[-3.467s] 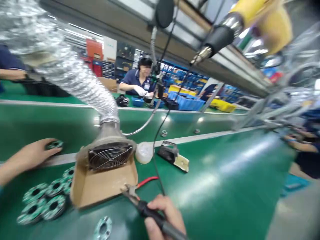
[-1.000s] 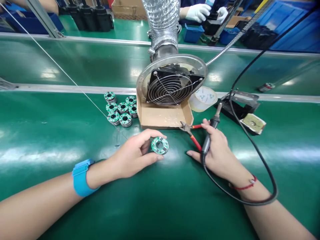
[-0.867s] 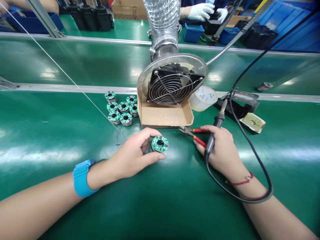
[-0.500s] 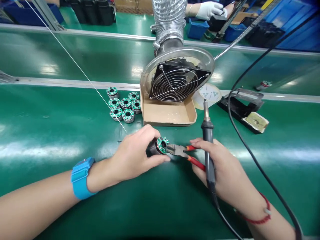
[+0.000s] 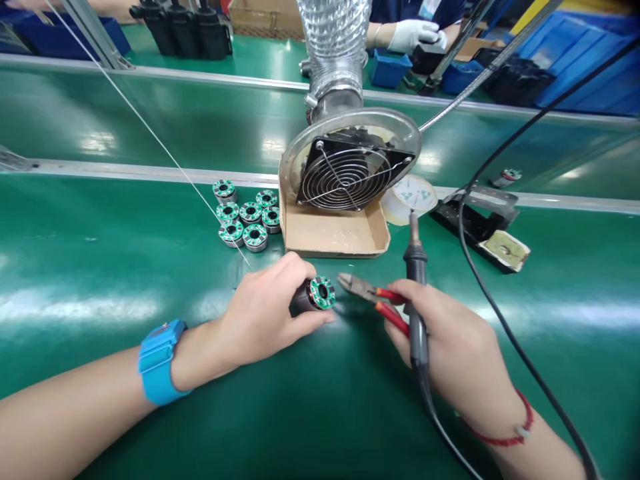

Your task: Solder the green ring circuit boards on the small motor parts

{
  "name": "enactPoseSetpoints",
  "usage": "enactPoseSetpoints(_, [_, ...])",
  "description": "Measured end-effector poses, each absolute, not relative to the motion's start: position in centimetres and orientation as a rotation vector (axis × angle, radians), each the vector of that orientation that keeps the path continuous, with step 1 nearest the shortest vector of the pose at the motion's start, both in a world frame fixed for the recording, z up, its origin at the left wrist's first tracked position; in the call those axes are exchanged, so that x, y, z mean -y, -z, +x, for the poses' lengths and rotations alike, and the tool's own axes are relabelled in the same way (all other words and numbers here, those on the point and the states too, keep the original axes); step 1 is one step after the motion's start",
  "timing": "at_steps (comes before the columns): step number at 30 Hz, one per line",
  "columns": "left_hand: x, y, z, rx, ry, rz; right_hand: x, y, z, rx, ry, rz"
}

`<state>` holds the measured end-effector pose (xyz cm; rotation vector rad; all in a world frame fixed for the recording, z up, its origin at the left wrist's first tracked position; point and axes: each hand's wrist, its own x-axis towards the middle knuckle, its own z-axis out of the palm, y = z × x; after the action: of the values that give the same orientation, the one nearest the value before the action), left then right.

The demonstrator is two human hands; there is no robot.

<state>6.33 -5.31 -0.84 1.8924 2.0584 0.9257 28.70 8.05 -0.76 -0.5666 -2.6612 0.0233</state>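
Observation:
My left hand [image 5: 263, 317], with a blue strap at the wrist, grips a small round part [image 5: 316, 295] tilted on its side, its green circuit-board face turned right. My right hand [image 5: 447, 347] holds two tools at once: red-handled cutters [image 5: 373, 297], jaws a little right of the part and apart from it, and a black soldering iron [image 5: 415, 293] pointing up and away. The iron's black cable [image 5: 505, 333] loops off to the right.
Several similar round parts [image 5: 245, 217] lie in a cluster beside a cardboard tray [image 5: 335, 237] under a fume-extraction fan [image 5: 347, 173] on a foil duct. A tape roll [image 5: 415, 197] and iron stand [image 5: 480, 223] sit right. A gloved co-worker's hand [image 5: 413, 33] works across the far belt.
The cutters' jaws, which touched the part half a second ago, have drawn back to the right. Since a second ago my left hand has tipped the part from flat onto its side.

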Motion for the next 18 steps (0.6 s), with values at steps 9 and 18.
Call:
enactPoseSetpoints(9, [1.5, -2.8, -4.4, -2.537, -1.207, 1.349, -11.6, 3.8, 27.1, 2.627, -0.010, -0.856])
enactPoseSetpoints(18, [-5.6, 0.6, -15.6, -2.679, -0.934, 1.078, -15.0, 5.2, 27.8, 2.416, 0.049, -0.473])
